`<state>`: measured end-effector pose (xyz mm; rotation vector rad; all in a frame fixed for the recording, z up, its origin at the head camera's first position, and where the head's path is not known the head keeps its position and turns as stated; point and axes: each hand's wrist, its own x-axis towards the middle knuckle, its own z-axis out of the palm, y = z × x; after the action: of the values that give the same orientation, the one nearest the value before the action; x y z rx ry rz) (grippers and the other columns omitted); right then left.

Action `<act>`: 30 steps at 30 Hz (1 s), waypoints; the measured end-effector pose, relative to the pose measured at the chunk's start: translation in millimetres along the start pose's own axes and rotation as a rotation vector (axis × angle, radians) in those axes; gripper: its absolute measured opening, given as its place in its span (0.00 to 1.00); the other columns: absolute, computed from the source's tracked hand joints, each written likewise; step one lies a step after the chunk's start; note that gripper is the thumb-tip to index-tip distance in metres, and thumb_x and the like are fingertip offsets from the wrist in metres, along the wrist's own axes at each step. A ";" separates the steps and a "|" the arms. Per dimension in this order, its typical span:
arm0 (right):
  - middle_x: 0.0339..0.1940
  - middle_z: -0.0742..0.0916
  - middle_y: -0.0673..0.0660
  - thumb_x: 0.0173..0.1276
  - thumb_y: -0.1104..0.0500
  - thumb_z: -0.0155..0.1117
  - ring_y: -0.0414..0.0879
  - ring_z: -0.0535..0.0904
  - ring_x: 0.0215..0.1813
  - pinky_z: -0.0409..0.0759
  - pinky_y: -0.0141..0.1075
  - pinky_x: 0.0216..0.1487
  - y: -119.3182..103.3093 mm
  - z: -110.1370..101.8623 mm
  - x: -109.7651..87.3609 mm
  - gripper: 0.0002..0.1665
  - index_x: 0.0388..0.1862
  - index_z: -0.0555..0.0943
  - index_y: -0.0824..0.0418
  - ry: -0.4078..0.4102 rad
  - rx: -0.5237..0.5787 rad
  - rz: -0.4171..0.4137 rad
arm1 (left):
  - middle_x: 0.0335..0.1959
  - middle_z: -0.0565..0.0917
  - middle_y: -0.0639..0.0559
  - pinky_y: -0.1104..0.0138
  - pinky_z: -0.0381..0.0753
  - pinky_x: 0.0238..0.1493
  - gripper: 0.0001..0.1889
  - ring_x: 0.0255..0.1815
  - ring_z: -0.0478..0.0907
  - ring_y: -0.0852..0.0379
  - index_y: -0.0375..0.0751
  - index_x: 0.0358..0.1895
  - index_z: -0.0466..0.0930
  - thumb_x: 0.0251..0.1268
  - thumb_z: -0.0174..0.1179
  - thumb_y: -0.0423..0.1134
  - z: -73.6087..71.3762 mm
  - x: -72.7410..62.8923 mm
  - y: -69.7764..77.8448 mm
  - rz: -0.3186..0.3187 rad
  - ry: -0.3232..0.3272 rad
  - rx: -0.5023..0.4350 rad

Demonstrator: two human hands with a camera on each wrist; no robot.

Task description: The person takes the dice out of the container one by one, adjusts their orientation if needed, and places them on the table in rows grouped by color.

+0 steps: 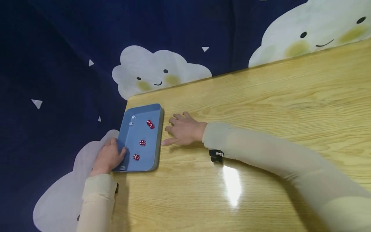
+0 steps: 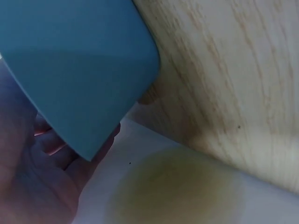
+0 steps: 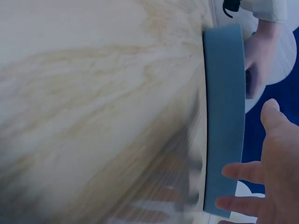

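Note:
A blue rectangular tray (image 1: 157,138) lies on the wooden table at its left end. Inside are several red dice (image 1: 142,142) with white pips, two of them side by side near the far right. Clear dice (image 1: 131,124) are at the far left, and another clear die (image 1: 122,168) is in the near left corner. My left hand (image 1: 108,156) grips the tray's left side, thumb over the rim and fingers (image 2: 51,142) beneath the tray. Just right of the tray, my right hand (image 1: 185,130) hovers palm down with fingers spread, holding nothing.
The wooden table (image 1: 261,106) stretches away to the right. Behind it and along its left end hangs a dark blue curtain (image 1: 72,32) with smiling white clouds (image 1: 150,64). A black wrist device (image 1: 215,156) is strapped under the right sleeve.

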<state>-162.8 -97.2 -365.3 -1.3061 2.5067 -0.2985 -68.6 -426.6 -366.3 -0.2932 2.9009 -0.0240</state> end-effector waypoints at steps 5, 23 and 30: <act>0.81 0.70 0.59 0.74 0.20 0.38 0.62 0.58 0.85 0.53 0.65 0.82 -7.8 3.3 6.7 0.48 0.79 0.69 0.47 -0.010 -0.019 -0.008 | 0.54 0.74 0.23 0.38 0.76 0.60 0.32 0.52 0.77 0.29 0.19 0.65 0.60 0.76 0.53 0.47 0.9 -1.6 2.1 0.005 0.001 0.004; 0.82 0.70 0.59 0.73 0.19 0.35 0.60 0.64 0.82 0.55 0.63 0.83 -17.1 12.5 16.5 0.52 0.78 0.70 0.53 -0.006 -0.020 0.016 | 0.54 0.75 0.21 0.39 0.77 0.61 0.35 0.53 0.77 0.29 0.15 0.66 0.60 0.76 0.52 0.48 2.6 -5.5 15.2 0.038 0.035 0.001; 0.79 0.73 0.60 0.73 0.19 0.35 0.60 0.68 0.79 0.57 0.62 0.81 -18.9 14.6 17.6 0.54 0.75 0.73 0.57 0.028 -0.012 0.048 | 0.54 0.75 0.22 0.39 0.78 0.59 0.36 0.51 0.79 0.29 0.15 0.66 0.60 0.76 0.52 0.50 2.0 -4.8 20.6 0.022 0.015 0.015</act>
<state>-152.9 -123.0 -375.9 -1.2533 2.5627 -0.2935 -67.6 -405.5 -367.9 -0.2604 2.9170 -0.0441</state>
